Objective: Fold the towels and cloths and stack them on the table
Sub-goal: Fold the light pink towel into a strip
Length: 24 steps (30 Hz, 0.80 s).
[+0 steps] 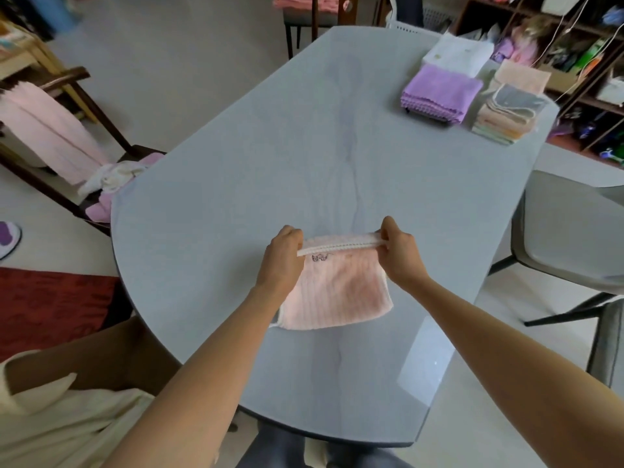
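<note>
A small pink ribbed cloth (337, 292) with a white trimmed edge hangs above the near middle of the grey table (270, 146). My left hand (282, 261) pinches its top left corner and my right hand (400, 253) pinches its top right corner, stretching the top edge taut between them. The cloth's lower edge rests on the tabletop. At the far right of the table stand folded stacks: a purple towel stack (439, 94), a white folded stack (457, 55) behind it, and a mixed pastel stack (506, 113).
A dark wooden chair (84, 106) at the left holds a pink towel (50, 130) and a heap of unfolded cloths (114, 180). A grey chair (570, 231) stands at the right. Cluttered shelves (574, 45) line the far right. Another chair (320, 18) stands at the far end.
</note>
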### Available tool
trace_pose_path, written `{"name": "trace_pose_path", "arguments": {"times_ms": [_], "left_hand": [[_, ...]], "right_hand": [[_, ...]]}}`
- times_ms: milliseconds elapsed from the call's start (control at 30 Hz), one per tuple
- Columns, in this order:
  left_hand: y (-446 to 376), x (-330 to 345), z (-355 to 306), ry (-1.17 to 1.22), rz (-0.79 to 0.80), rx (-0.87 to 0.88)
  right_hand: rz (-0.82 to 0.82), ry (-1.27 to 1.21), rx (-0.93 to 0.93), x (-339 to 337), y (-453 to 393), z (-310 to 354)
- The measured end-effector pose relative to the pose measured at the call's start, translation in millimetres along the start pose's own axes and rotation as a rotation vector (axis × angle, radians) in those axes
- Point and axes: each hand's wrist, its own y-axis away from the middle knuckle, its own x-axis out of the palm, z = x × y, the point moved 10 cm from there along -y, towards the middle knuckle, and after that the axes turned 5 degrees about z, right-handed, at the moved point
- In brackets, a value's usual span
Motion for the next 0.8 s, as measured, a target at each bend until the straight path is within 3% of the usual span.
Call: {"name": "trace_pose_path", "arguments": {"times_ms": [233,367,567,800], "left_hand": [[28.3,45.5,21.2,-0.076,0.196,0.209],[48.9,79.2,36.0,-0.228,0.321,0.194],[68.1,101.2,38.1,-0.381,0.372,0.190],[79.9,92.5,24.5,-0.456,0.226,0.282]], "right_hand": [[0.306,0.087,-0.173,52.3,33.3,-4.2],[0.406,0.196,-0.290,73.2,47.7,-18.2],[0.416,0.442,-0.378,87.9,63.5,-33.9],[0.348,0.523,-0.435,91.8,71.4,-33.3]]}}
